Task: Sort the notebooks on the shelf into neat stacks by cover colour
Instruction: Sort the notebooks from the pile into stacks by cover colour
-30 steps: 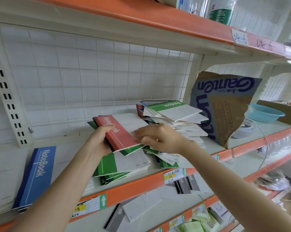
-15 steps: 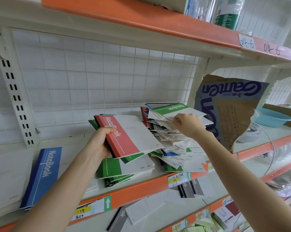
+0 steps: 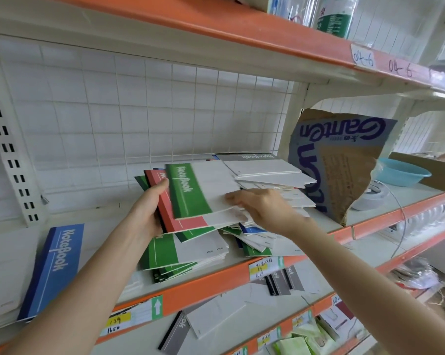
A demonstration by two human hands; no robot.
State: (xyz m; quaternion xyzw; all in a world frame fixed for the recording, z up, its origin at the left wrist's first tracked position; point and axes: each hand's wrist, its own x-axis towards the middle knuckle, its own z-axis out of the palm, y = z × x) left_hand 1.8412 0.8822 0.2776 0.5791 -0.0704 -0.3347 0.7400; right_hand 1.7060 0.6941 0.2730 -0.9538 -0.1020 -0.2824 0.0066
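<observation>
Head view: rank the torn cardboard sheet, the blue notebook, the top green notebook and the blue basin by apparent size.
1. cardboard sheet and blue notebook, too alike to split; the notebook lies nearer.
2. green notebook
3. blue basin

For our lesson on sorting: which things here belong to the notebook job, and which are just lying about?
Job: green notebook and red notebook gripped by left hand; right hand; green stack; blue notebook; mixed pile.
Lying about: torn cardboard box; blue basin; bottles.

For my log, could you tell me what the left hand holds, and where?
Left hand grips a bundle of notebooks, green topmost, at the spine edge.
</observation>
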